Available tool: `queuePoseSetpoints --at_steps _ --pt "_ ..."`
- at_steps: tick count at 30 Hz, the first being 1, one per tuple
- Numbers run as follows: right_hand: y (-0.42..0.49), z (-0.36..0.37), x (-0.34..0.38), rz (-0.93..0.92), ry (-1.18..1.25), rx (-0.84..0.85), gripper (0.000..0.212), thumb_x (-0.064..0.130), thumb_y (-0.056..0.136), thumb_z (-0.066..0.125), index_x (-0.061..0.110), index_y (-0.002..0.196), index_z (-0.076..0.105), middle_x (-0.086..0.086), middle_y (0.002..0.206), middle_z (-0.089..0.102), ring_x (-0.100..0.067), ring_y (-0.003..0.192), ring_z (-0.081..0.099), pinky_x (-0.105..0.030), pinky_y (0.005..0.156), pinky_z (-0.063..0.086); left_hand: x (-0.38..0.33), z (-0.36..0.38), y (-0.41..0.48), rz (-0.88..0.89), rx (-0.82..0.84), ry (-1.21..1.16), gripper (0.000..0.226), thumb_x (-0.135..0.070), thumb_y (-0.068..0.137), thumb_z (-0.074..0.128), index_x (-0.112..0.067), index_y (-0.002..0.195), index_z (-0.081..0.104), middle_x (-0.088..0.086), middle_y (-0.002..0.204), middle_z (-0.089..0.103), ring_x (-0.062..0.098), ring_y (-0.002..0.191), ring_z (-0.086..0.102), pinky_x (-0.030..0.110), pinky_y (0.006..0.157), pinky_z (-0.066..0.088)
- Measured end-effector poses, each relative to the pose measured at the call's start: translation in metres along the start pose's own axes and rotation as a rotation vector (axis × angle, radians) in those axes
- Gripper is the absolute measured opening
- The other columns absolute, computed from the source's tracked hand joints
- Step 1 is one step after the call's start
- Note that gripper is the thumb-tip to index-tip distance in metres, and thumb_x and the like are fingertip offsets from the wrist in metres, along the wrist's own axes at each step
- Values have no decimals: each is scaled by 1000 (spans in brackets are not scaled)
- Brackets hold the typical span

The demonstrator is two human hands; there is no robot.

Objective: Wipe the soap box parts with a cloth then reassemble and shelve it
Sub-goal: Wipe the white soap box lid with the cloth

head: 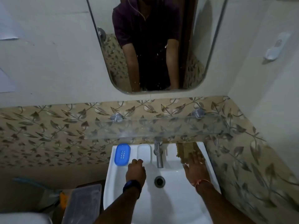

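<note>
A blue soap box part [122, 154] with drain slots lies on the back left ledge of the white sink [169, 199]. Just right of it sits a white soap box part [144, 152]. A yellowish-brown cloth [186, 151] lies on the sink's back right ledge. My left hand [135, 171] rests with bent fingers at the near edge of the white part and holds nothing. Stretched out flat, my right hand [195, 167] has its fingertips on the cloth. A clear glass shelf [153, 126] hangs on the wall above the sink.
A metal tap [158, 153] stands between the white part and the cloth, with the drain [159, 181] below it. A mirror [155, 46] hangs above the shelf. A clear plastic box [82, 204] sits on the floor at the left. The right wall carries a white holder [275, 49].
</note>
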State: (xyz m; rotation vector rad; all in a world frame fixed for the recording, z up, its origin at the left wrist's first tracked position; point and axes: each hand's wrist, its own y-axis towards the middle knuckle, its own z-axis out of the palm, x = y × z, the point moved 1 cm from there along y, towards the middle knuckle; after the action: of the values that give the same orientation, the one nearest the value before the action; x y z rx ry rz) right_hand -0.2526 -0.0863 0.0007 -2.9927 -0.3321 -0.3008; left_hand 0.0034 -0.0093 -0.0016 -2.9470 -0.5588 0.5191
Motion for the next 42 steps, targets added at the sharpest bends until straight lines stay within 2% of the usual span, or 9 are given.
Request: queuePoseSetpoints --at_steps 13,18,20,24,30,34,37,39,42 --pt "66 40 -26 97 127 64 67 13 89 65 17 149 36 -6 153 39 -27 138 39 -38 116 33 21 39 50 171 126 309 34 -16 100 55 -22 134 55 2 129 59 24 103 68 32 87 56" --pt "89 29 -26 -5 -73 46 24 16 95 55 10 116 65 -14 121 63 -32 112 59 -43 97 48 32 43 60 188 120 309 30 -17 99 55 -22 128 60 3 123 62 23 98 70 31 83 56" --pt "91 24 -27 -63 -110 20 11 12 81 76 4 88 74 -16 93 73 -28 89 70 -39 84 57 34 44 59 207 116 312 31 -16 99 55 -22 129 60 3 123 61 23 99 70 31 84 56" --pt "79 15 -31 -170 -67 -102 29 -10 45 90 7 47 67 -12 51 66 -27 51 67 -41 54 60 34 40 53 233 116 310 33 -17 99 54 -23 131 58 2 125 60 22 103 68 29 86 55" --pt "49 0 -35 -174 26 -238 31 -16 53 83 12 58 69 -7 59 68 -27 54 65 -30 56 54 34 23 39 321 115 344 36 -12 100 49 -22 134 59 5 130 58 26 108 67 35 90 57" --pt "19 -3 -35 -194 413 -301 29 -11 76 72 4 101 74 1 97 76 -14 93 71 -28 90 56 43 10 20 351 122 346 36 -16 101 50 -22 136 59 6 133 59 27 112 66 34 94 54" --pt "-14 0 -26 -35 670 -159 21 0 88 62 21 86 61 12 69 66 -10 70 70 -17 61 55 47 -3 -2 357 122 347 36 -20 99 57 -23 135 60 4 132 60 24 113 67 31 96 52" --pt "-39 4 -22 85 825 -78 17 13 96 59 20 81 53 -7 50 60 -27 45 62 -37 40 51 46 -17 -23 432 103 346 36 -24 79 82 -24 115 74 2 109 70 17 87 74 24 75 58" --pt "-74 9 -17 168 930 -83 15 17 97 57 23 84 54 -10 55 62 -16 40 58 -38 36 46 48 -30 -50 515 76 413 52 -22 26 103 -29 72 79 -6 66 66 8 40 62 17 35 47"
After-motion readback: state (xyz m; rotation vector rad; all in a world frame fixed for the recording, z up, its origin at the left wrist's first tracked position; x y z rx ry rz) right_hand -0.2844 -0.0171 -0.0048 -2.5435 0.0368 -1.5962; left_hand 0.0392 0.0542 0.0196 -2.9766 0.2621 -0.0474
